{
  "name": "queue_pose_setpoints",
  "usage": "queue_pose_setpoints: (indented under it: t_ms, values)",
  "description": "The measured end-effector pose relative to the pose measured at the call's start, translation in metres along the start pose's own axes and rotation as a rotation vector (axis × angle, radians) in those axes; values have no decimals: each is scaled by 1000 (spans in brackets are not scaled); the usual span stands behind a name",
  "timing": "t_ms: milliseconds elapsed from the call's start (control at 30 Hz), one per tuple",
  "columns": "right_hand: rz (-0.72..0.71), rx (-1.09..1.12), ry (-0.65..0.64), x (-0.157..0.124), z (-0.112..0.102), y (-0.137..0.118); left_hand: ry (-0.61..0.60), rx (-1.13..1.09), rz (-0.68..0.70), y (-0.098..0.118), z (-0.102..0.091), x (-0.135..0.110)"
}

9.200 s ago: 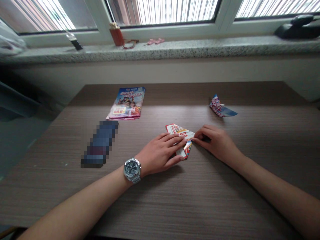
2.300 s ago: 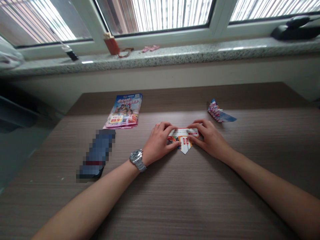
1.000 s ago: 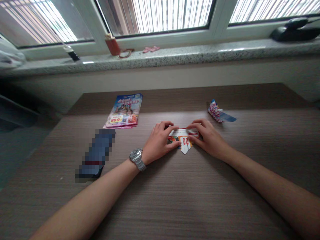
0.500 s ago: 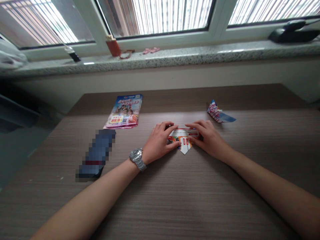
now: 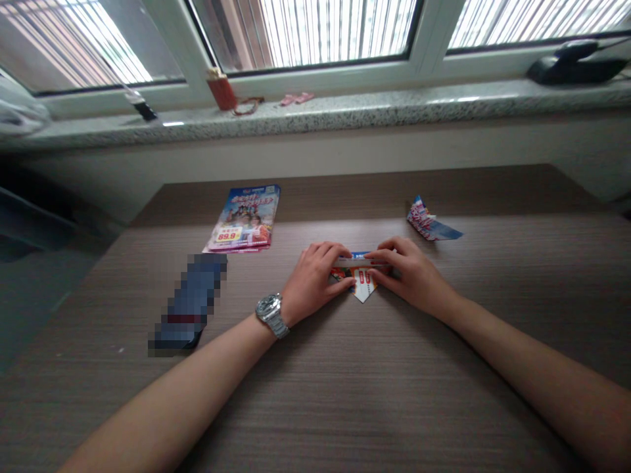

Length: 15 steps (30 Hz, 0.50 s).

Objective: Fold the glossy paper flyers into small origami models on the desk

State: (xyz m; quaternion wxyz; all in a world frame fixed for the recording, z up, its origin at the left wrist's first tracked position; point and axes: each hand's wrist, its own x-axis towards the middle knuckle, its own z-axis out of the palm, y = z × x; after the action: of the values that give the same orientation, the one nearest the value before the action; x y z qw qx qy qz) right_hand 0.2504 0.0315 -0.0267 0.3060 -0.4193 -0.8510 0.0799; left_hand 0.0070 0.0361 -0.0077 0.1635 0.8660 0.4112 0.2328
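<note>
A printed sheet of paper (image 5: pixel 363 283), folded to a point that faces me, lies on the table between my hands. Its upper edge is turned up, and a blue printed strip shows there. My left hand (image 5: pixel 318 276), a metal watch (image 5: pixel 272 314) at its wrist, grips the left side between thumb and fingers. On the right side, the thumb and fingers of my right hand (image 5: pixel 407 272) hold the paper in the same way. Both hands cover the paper's outer corners.
Beyond my right hand rests a folded paper piece (image 5: pixel 431 223). A stack of flyers (image 5: pixel 249 217) lies at the back left, with a blurred-out dark object (image 5: pixel 192 302) nearer me. On the windowsill (image 5: pixel 345 117) stand a red case (image 5: pixel 221 90) and a black device (image 5: pixel 576 62).
The paper's upper edge has been lifted and folded toward me, so a blue printed strip now shows along the top. My hands have stayed in nearly the same place.
</note>
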Motion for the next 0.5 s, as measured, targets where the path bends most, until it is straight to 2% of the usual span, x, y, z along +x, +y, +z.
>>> queue_pose_setpoints:
  t_ms: [500]
  values:
    - [-122, -13, -131, -9, -11, -4, 2, 62, 75, -3, 5, -2]
